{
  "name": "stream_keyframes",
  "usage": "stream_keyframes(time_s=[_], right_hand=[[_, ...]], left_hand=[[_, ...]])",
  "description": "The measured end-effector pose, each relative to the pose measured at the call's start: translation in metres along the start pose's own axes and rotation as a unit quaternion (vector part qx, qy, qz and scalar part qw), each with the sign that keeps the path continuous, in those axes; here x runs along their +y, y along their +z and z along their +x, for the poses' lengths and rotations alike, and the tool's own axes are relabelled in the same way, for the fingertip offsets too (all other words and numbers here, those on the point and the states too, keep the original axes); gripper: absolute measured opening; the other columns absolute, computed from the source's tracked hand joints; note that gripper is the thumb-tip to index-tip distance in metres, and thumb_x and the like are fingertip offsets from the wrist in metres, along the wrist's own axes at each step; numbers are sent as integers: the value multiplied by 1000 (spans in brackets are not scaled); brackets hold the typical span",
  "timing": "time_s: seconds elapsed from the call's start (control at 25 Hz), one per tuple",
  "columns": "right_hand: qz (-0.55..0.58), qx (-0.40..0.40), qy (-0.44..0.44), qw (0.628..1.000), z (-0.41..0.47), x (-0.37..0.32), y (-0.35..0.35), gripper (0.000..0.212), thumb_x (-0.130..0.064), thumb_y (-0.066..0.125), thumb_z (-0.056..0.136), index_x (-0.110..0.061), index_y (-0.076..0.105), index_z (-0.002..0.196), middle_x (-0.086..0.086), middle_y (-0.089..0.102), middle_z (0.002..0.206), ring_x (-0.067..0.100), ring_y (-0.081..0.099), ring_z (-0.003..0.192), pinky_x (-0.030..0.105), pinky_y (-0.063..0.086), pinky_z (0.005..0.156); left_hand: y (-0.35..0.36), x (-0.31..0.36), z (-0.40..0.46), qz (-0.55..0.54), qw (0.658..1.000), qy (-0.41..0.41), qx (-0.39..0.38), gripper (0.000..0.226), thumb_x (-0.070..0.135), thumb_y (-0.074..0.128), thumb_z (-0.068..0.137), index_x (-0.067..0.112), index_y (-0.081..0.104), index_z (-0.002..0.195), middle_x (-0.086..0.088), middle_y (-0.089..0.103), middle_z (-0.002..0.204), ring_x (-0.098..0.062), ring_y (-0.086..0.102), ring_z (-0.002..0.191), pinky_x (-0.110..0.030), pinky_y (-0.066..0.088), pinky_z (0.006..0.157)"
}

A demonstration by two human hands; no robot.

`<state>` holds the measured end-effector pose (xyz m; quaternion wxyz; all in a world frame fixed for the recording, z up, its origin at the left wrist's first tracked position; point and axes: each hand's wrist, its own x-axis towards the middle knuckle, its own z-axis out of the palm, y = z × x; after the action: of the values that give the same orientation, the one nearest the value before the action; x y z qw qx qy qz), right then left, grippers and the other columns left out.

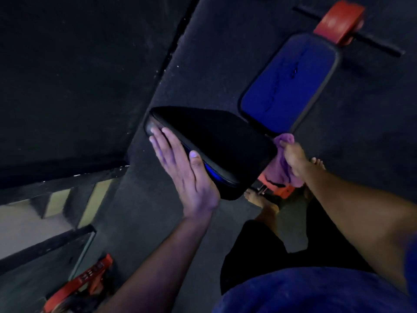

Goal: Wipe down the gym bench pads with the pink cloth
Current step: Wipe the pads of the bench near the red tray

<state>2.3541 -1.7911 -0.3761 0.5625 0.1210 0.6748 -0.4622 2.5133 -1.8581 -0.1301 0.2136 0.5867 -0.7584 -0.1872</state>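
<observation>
The gym bench stands on a dark floor. Its back pad [216,143] is raised and shows me its black underside and blue edge. The blue seat pad [291,82] lies beyond it. My left hand [182,168] lies flat along the back pad's left edge, fingers straight and thumb over the rim. My right hand [293,154] grips the bunched pink cloth [281,166] at the pad's right edge, near the gap between the two pads. Part of the cloth hangs below my fist.
The bench's red frame shows at the far end [338,21] and under the cloth [282,190]. My bare feet [261,199] stand close to the bench base. Another red machine part [90,281] sits at lower left beside yellow-and-black striped flooring [58,204].
</observation>
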Motion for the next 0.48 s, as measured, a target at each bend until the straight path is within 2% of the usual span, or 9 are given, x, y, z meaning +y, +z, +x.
stream_keyframes(time_s=[0.12,0.24,0.32,0.4,0.48], right_hand=[[-1,-41,-40,998,-36,-24,-30,25,-8,52,100,-23,71,94,-4,70,92,12,64,88,27,48,85],[-35,-78,-104,991,-83,-50,-40,19,-16,57,101,-21,72,112,1,73,115,17,66,109,31,48,100],[-77,-123,-159,977,-119,-65,-37,24,-23,60,101,-20,70,122,-1,71,124,14,65,116,31,45,104],[-117,-163,-219,955,-153,-91,-33,28,-27,62,98,-22,69,125,-6,71,127,9,63,121,29,42,107],[-126,-176,-250,944,-183,-107,-20,22,-15,60,101,-23,70,118,-13,71,120,-1,64,116,20,43,106]], left_hand=[[1,6,1,-34,999,11,10,62,23,24,109,-7,14,162,-19,2,173,-25,-6,161,-41,-3,131],[7,0,0,-60,998,-2,22,62,24,25,109,-3,12,163,-11,1,174,-19,-7,162,-45,0,132],[5,0,-2,-85,996,4,27,61,24,24,108,0,12,164,-8,2,174,-16,-6,162,-45,-1,132],[9,3,0,-87,996,4,36,62,22,24,107,0,14,163,-9,4,174,-16,-5,162,-42,-2,132],[11,-5,-3,-86,996,-5,23,63,24,23,106,0,15,163,-10,5,174,-14,-6,161,-39,-2,131]])
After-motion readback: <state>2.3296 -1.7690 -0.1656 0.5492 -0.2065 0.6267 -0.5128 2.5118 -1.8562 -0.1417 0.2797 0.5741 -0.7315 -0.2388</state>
